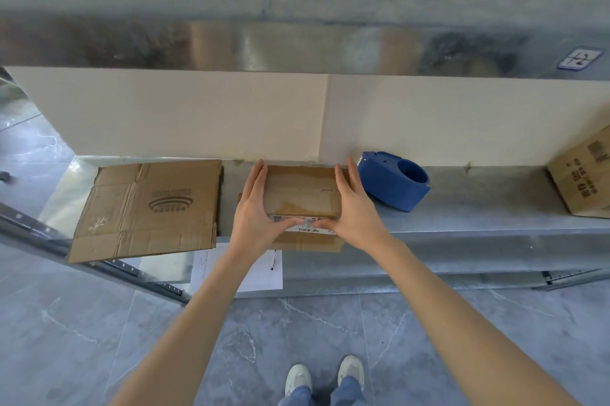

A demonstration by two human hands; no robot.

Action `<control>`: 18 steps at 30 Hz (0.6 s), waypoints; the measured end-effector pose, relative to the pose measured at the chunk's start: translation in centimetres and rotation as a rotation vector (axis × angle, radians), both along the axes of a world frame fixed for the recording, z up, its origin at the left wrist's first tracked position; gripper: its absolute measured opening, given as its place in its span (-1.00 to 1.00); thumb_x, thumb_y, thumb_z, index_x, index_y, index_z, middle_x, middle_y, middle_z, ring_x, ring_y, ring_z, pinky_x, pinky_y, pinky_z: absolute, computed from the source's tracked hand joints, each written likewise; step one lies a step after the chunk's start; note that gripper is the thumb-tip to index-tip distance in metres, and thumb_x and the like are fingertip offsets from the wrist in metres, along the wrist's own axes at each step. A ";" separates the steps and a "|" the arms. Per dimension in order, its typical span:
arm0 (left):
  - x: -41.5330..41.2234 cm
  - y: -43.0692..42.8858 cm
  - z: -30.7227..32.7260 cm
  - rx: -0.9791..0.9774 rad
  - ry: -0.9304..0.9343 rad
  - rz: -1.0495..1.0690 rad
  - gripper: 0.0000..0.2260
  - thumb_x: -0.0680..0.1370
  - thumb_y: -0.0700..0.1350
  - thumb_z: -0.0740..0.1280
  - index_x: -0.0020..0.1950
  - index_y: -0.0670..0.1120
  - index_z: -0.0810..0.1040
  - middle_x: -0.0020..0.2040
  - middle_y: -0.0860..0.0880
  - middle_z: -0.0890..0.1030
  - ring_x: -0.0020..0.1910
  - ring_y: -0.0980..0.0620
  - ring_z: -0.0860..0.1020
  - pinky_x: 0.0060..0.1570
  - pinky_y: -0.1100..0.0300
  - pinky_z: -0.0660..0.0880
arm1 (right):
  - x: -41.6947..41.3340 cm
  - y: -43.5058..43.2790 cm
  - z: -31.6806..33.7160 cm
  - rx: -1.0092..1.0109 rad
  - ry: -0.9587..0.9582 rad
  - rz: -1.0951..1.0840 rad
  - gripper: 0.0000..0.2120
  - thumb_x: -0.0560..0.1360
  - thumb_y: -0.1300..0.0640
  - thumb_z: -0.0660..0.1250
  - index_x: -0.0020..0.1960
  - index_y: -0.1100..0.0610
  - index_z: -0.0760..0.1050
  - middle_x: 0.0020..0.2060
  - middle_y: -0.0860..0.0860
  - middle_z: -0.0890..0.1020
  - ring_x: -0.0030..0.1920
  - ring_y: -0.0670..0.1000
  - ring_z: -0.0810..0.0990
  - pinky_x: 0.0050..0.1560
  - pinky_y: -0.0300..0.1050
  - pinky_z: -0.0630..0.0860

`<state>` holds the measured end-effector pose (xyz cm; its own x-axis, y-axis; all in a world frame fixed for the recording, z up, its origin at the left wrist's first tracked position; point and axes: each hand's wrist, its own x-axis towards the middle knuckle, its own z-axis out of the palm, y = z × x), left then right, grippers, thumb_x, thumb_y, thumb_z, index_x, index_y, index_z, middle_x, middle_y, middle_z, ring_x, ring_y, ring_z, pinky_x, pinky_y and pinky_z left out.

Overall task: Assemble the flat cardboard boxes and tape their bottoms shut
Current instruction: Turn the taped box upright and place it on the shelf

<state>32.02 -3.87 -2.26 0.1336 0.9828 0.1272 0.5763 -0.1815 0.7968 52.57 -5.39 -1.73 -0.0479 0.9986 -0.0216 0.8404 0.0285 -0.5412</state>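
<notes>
Both forearms reach forward from the bottom of the view, above pale shoes (298, 378) on the grey floor. Between the hands sits a small brown cardboard box (302, 197), its flaps folded shut with a seam running across the top, glossy patches on the surface and a white printed label (305, 222) along its near edge. It rests on a metal shelf (462, 207) against a cream wall.

The left hand (254, 207) lies flat against the box's left side and the right hand (355, 204) against its right side, fingers straight and together, pointing away. The two thumbs press on the label, tips nearly meeting.

Left of the left fingers lies a flattened cardboard box (148, 207). Just beyond the right fingers stands a blue tape dispenser (394, 181).
</notes>
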 end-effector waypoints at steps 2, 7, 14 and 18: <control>0.0 0.0 0.0 0.006 0.008 0.002 0.09 0.24 0.22 0.58 0.61 -0.06 0.10 0.61 0.17 0.05 0.56 0.20 0.10 0.47 0.21 0.17 | 0.0 -0.1 0.1 -0.004 -0.010 0.016 0.21 0.30 -0.25 0.53 0.62 0.11 -0.19 0.56 0.00 -0.36 0.60 0.06 -0.09 0.53 0.03 0.20; 0.0 -0.1 -0.2 -0.002 -0.016 0.004 0.13 0.23 0.21 0.59 0.62 -0.02 0.02 0.61 0.20 -0.04 0.56 0.20 0.06 0.44 0.21 0.17 | -0.1 -0.3 0.3 -0.033 0.069 0.003 0.30 0.18 -0.39 0.47 0.62 0.08 -0.20 0.53 -0.04 -0.45 0.60 0.03 -0.10 0.53 0.00 0.19; 0.2 0.0 -0.5 -0.016 -0.043 0.032 0.15 0.20 0.22 0.60 0.62 0.00 0.03 0.61 0.18 0.06 0.52 0.28 0.08 0.44 0.25 0.13 | -0.5 -0.4 0.1 0.005 0.148 -0.056 0.22 0.28 -0.22 0.57 0.63 0.06 -0.15 0.59 -0.07 -0.19 0.59 -0.03 -0.08 0.50 0.11 0.24; 0.1 0.0 -0.7 -0.013 -0.068 0.033 0.15 0.20 0.20 0.61 0.62 0.01 0.05 0.60 0.19 0.07 0.53 0.27 0.09 0.44 0.26 0.13 | -0.5 -0.4 -0.3 -0.007 0.229 -0.071 0.22 0.27 -0.15 0.60 0.63 0.04 -0.15 0.59 -0.11 -0.20 0.58 -0.09 -0.13 0.55 -0.03 0.09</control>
<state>32.17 -3.88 -3.01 0.0923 0.9882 0.1224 0.5264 -0.1528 0.8364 52.11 -5.81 -2.01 0.0184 0.9995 -0.0249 0.6955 -0.0307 -0.7179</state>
